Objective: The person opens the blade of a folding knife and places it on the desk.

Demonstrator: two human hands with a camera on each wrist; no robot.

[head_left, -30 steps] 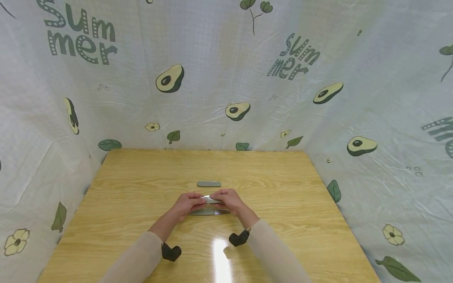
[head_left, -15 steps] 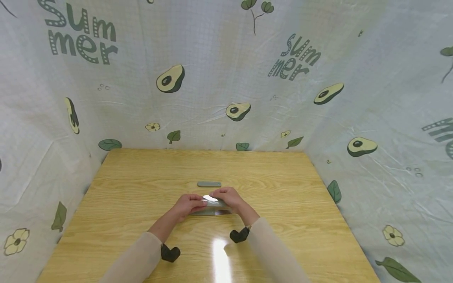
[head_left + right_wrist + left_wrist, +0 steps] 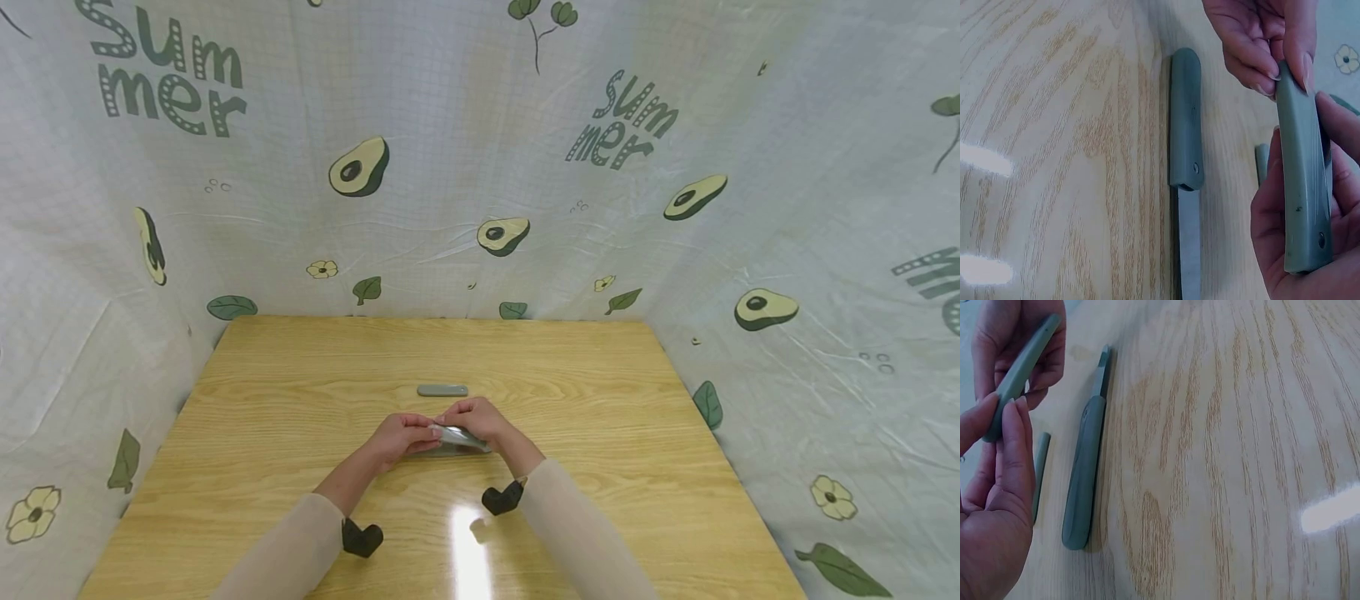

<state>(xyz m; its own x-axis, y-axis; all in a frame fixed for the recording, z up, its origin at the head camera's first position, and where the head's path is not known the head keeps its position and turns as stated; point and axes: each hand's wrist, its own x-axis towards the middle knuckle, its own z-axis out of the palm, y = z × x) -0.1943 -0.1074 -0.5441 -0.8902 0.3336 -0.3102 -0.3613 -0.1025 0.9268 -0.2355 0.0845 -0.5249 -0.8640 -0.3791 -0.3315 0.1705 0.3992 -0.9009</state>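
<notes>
A green-handled folding knife (image 3: 461,437) is held in the air between both hands. My left hand (image 3: 401,437) pinches one end of its handle between thumb and fingers. My right hand (image 3: 480,419) grips the other end, and in the right wrist view its thumb (image 3: 1338,122) lies at the slot side. A dark strip, perhaps the blade edge, shows there; how far it is out I cannot tell. Below the hands, a second folding knife (image 3: 1186,119) lies on the table with its blade (image 3: 1189,244) out. It is partly hidden in the head view.
A third green folding knife (image 3: 442,390), folded, lies on the wooden table (image 3: 300,375) beyond the hands. Patterned cloth (image 3: 427,192) surrounds the table at the back and both sides. Light glares off the tabletop near the front.
The held knife has turned between the hands, its right end now slanting lower. My right hand has shifted slightly left, its fingers closer to the left hand's. The knives on the table have not moved.
</notes>
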